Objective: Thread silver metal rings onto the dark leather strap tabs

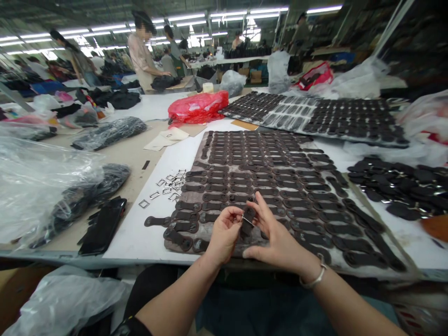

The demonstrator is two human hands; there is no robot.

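My left hand (223,235) is closed, its thumb and fingertips pinching a dark strap tab (246,230). A thin silver metal bar, apparently part of a rectangular ring (248,220), crosses the tab. Opposite it, my right hand (280,240) has its thumb spread well away, while its fingertips are at the tab's upper end. Beneath both hands lies a greyish board (219,237) covered with rows of dark strap tabs (241,182) with rounded ends. Loose rectangular metal rings (167,189) are scattered on white paper to the left.
A black phone-like slab (103,226) and a plastic-wrapped bundle (108,133) lie left. Behind the board are a red plastic bag (199,107) and a second loaded board (353,119). Dark rounded pieces with metal fittings (399,186) are heaped right. Other people stand at far tables.
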